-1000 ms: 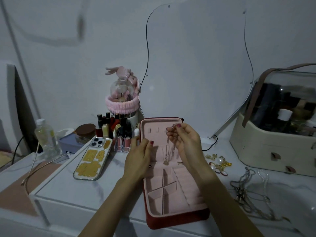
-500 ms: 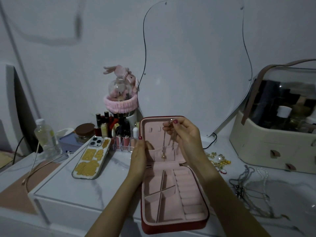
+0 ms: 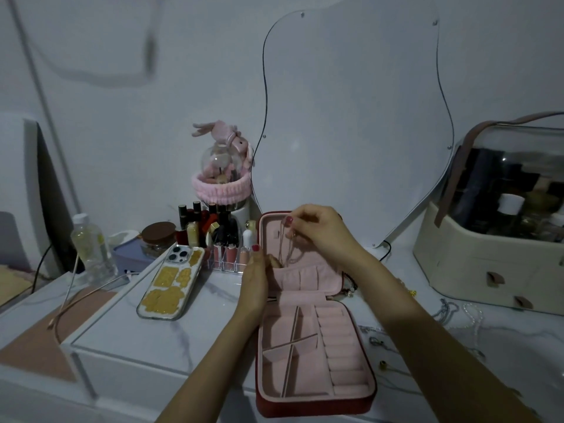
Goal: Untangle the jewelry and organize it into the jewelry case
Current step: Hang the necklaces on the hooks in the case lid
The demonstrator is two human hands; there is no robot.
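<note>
A red jewelry case [image 3: 354, 401] with pink lining lies open on the white marble tabletop, its lid standing upright. My right hand [image 3: 320, 230] pinches a thin necklace chain [image 3: 288, 248] near the top of the lid, and the chain hangs down in front of the lid. My left hand [image 3: 254, 279] holds the left edge of the lid at its elastic pocket [image 3: 305, 277]. The divided lower tray [image 3: 293, 355] shows no jewelry in it. More tangled chains [image 3: 457, 315] lie on the table to the right of the case.
A phone [image 3: 171, 285] in a yellow-patterned case lies left of the jewelry case. Lipsticks and bottles in a clear organizer [image 3: 213, 236] stand behind it. A cream cosmetics box [image 3: 488, 261] with a clear lid stands at the right. A curved mirror [image 3: 351, 102] leans on the wall.
My right hand has lifted the chain's top end higher, up to the top of the lid. My left hand has slid onto the lid's left edge by the pocket.
</note>
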